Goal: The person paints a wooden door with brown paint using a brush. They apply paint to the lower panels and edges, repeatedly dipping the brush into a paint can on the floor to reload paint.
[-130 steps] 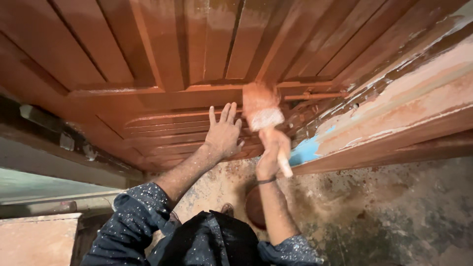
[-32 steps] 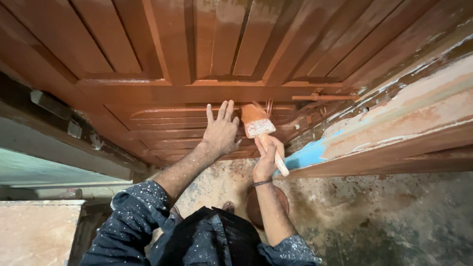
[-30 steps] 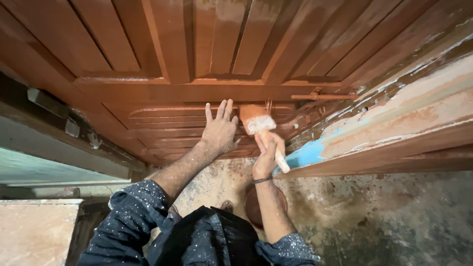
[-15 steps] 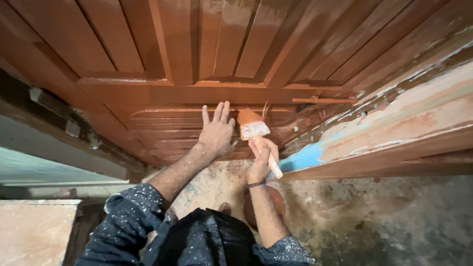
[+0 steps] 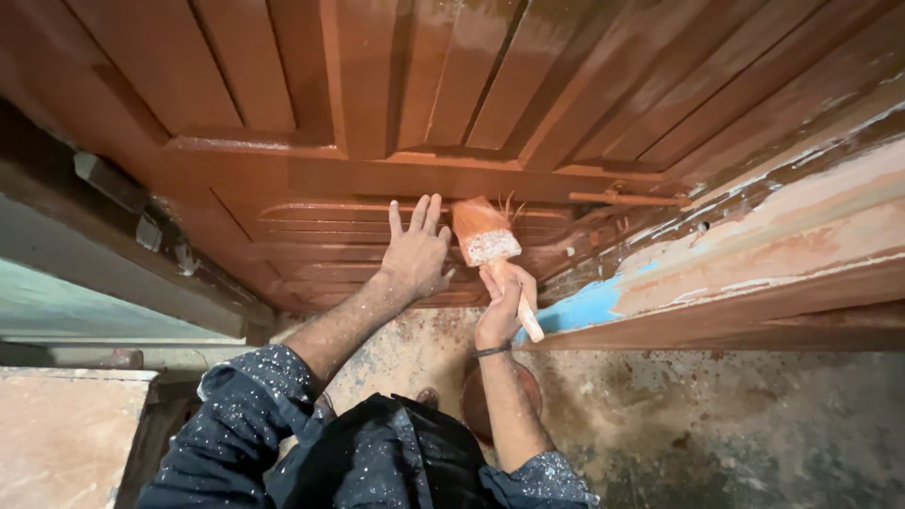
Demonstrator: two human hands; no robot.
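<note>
1. Head view: my left hand [image 5: 416, 253] lies flat, fingers spread, on the reddish-brown panelled wooden door [image 5: 452, 104].
2. My right hand [image 5: 504, 303] is clamped around a wide flat paintbrush with orange-stained bristles [image 5: 484, 236], bristles touching the door just beside my left hand.

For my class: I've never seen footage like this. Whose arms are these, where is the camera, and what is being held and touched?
There is no machine here. The camera sits on a person's head and looks down, so both arms belong to the wearer, in dark paint-speckled sleeves. The left hand lies flat, fingers spread, on a reddish-brown panelled wooden door. The right hand grips the pale handle of a wide paintbrush, whose bristles carry the same reddish-brown colour and rest against the door's lower panel. To the right is the door frame, with patches of blue and worn paint. Below is a rough, stained concrete floor.
</note>
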